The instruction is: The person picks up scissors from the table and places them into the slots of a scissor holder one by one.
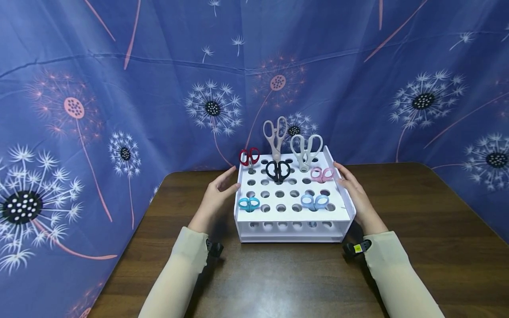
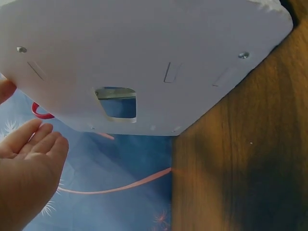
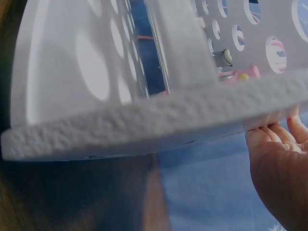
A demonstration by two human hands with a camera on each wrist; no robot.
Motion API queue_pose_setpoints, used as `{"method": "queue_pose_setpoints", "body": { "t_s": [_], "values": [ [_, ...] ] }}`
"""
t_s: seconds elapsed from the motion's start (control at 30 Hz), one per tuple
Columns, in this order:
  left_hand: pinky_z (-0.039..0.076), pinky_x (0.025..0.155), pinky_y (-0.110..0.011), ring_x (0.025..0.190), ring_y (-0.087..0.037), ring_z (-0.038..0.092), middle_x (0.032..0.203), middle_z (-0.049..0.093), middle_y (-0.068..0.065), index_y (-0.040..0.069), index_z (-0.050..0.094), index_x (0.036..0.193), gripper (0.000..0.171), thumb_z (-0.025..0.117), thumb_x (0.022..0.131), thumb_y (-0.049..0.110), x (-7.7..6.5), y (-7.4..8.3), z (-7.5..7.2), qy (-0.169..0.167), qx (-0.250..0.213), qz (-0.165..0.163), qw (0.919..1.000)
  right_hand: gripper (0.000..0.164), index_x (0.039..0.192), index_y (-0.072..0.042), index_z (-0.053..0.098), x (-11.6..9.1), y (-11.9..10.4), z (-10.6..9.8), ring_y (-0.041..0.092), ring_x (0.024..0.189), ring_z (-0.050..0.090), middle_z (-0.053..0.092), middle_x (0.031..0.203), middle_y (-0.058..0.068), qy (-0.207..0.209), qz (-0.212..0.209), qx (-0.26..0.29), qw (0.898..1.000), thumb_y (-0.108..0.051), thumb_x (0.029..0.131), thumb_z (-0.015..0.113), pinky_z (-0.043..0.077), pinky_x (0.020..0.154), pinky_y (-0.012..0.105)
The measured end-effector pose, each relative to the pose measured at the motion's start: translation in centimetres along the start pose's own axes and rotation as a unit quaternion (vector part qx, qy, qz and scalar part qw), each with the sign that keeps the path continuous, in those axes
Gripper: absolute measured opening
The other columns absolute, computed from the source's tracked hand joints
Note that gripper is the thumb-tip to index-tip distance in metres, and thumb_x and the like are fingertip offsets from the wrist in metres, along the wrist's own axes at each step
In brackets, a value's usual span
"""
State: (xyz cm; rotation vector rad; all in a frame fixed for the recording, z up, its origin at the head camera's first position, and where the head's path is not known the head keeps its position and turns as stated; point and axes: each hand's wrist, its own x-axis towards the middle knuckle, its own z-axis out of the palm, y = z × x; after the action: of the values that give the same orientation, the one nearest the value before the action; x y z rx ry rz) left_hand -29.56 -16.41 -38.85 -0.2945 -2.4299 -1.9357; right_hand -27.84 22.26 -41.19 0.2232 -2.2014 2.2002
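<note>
A white rack (image 1: 286,215) with rows of round holes stands on the table, holding several pairs of scissors by their blades, handles up. At the back are red scissors (image 1: 244,157), tall beige scissors (image 1: 275,143) and pale white-green scissors (image 1: 304,160). Black scissors (image 1: 278,177) and pink scissors (image 1: 322,179) sit in front of them. The front row has teal scissors (image 1: 248,208) and light blue scissors (image 1: 314,206). My left hand (image 1: 216,194) is at the rack's left side, thumb right at its edge. Against the right side panel, my right hand (image 1: 358,198) rests its fingertips.
The brown wooden table (image 1: 286,282) extends on both sides of the rack and in front of it. Close behind hangs a blue cloth (image 1: 167,88) with a dandelion print. Each wrist wears a small black camera (image 1: 214,248).
</note>
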Motion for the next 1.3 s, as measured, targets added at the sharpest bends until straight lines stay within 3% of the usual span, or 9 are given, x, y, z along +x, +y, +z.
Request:
{"method": "queue_pose_setpoints", "body": {
  "t_s": [0.53,0.77,0.97,1.3],
  "values": [
    [0.021,0.119,-0.041,0.145,-0.019,0.029,0.152,0.043,0.004,0.02,0.048,0.145,0.055,0.065,0.093,0.019,0.9,-1.0,0.4,-0.046,-0.058,0.01,0.9972,0.053,0.155,-0.025,0.025,-0.3,-0.3,-0.3,0.006,0.118,0.041,0.018,0.158,0.012,-0.001,-0.005,0.004,1.0,-0.028,0.104,0.037,0.043,0.088,0.011],
    [0.027,0.116,-0.041,0.143,-0.02,0.034,0.153,0.041,-0.002,0.016,0.045,0.146,0.055,0.063,0.094,0.016,1.0,-1.3,0.4,-0.063,-0.086,0.007,0.9943,0.052,0.154,-0.026,0.028,-0.2,0.1,-0.5,0.004,0.117,0.044,0.023,0.156,0.01,-0.007,-0.024,0.015,1.0,-0.028,0.103,0.039,0.044,0.088,0.013],
    [0.026,0.117,-0.04,0.143,-0.02,0.033,0.154,0.039,-0.004,0.015,0.044,0.147,0.054,0.06,0.096,0.015,1.0,-1.6,0.6,-0.058,-0.095,0.003,0.9938,0.051,0.152,-0.029,0.031,-0.2,0.0,-0.4,0.004,0.117,0.044,0.024,0.157,0.009,0.0,-0.016,0.006,1.0,-0.03,0.102,0.041,0.044,0.086,0.013],
    [0.03,0.114,-0.036,0.143,-0.02,0.034,0.154,0.038,-0.009,0.008,0.041,0.147,0.052,0.055,0.097,0.007,1.1,-2.5,1.1,-0.048,-0.167,0.012,0.9847,0.052,0.155,-0.024,0.025,-0.2,-0.3,0.0,0.007,0.119,0.042,0.018,0.158,0.015,-0.009,-0.01,0.0,1.0,-0.026,0.104,0.036,0.044,0.087,0.012]
  ]
}}
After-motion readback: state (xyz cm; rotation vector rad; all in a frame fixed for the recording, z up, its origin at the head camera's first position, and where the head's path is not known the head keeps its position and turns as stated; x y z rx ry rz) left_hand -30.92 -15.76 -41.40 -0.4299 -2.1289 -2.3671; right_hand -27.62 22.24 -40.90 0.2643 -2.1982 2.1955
